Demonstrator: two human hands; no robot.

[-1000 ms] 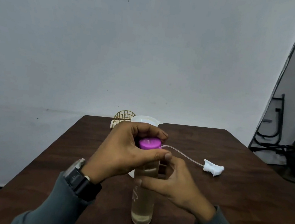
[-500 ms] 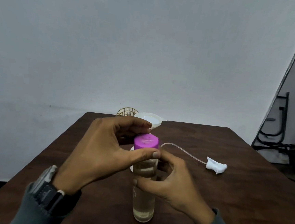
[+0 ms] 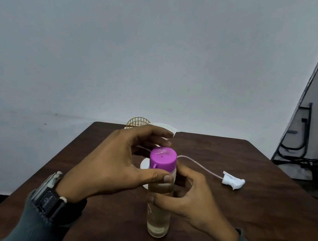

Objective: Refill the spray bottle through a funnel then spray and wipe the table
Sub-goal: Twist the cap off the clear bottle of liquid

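The left hand (image 3: 112, 164) is arching over the purple cap (image 3: 163, 158), its thumb pressing the neck of the clear bottle (image 3: 158, 222) just under that cap. Whether the fingers on the far side are touching the cap is impossible to tell. The right hand (image 3: 191, 202) is gripping the bottle's body just below the left thumb, with the bottle standing upright on the table (image 3: 242, 214).

Behind the left hand, a white funnel (image 3: 170, 129) and a white shape (image 3: 144, 164) beneath it are showing only in slivers. Beyond the left fingers a gold wire basket (image 3: 138, 121) is peeking out. Well apart to the right of both hands, the spray head (image 3: 232, 180) is lying on the table, its tube (image 3: 198, 165) curving back toward the cap.
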